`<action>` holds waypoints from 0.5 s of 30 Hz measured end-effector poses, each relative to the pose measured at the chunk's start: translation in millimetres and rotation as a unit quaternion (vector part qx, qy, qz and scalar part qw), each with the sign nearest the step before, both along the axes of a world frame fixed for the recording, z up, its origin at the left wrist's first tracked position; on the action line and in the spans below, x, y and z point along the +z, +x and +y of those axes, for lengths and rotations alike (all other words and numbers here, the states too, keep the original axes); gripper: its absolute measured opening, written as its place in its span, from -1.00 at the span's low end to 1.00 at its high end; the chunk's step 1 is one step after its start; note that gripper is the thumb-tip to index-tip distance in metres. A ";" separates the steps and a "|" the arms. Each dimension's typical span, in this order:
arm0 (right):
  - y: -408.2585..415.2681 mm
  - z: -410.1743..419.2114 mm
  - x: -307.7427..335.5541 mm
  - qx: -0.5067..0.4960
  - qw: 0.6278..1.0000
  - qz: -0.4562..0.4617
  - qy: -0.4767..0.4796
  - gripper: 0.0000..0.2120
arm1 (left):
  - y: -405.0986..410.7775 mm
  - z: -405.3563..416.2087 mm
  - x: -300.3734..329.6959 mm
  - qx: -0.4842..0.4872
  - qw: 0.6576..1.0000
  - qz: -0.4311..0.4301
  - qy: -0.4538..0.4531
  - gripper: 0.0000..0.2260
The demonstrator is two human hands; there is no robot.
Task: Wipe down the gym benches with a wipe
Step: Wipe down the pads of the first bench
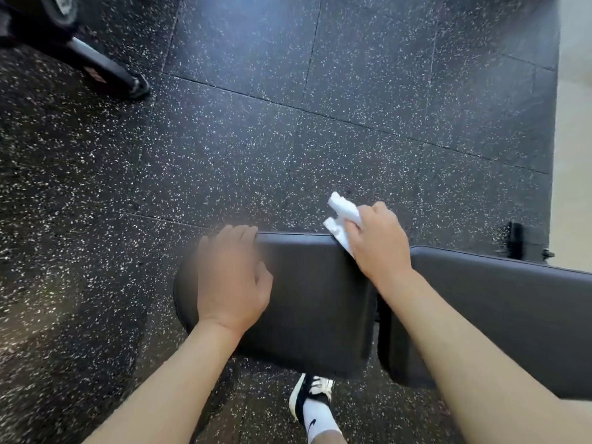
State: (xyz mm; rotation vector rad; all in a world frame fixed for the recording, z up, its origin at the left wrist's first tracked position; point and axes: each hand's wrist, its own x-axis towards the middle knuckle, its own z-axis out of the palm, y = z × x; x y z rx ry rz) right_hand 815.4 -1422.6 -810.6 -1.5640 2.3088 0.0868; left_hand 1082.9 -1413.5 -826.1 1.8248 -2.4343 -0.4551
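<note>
right hand [378,241] grips white wipe [342,219] at bench seat's [317,296] far edge | left hand [232,277] flat on seat, fingers relaxed | back pad [512,302] just beside

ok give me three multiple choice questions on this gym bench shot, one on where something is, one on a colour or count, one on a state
1. Where is the wipe?
A. at the far edge of the seat pad
B. on the floor
C. under the left hand

2. How many bench pads show?
A. one
B. two
C. four

3. What is the left hand doing?
A. holding a bottle
B. hanging clear of the bench
C. resting on the seat pad, fingers over its far edge

Answers:
1 A, the right hand holds the white wipe at the far edge of the seat pad.
2 B, the seat pad and the back pad sit side by side with a gap between.
3 C, it lies on the pad and holds nothing.
</note>
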 end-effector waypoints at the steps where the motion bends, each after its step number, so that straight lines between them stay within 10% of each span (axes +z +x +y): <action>1: 2.4 -1.4 -4.7 0.022 1.000 -0.001 0.001 -0.73 | -1.3 -0.1 -0.4 0.002 1.000 0.000 -0.002 -0.43; 15: 36.3 -41.4 -18.4 0.108 0.988 -0.112 -0.015 -0.47 | -6.2 -4.4 -5.4 0.002 0.999 -0.037 -0.001 -0.37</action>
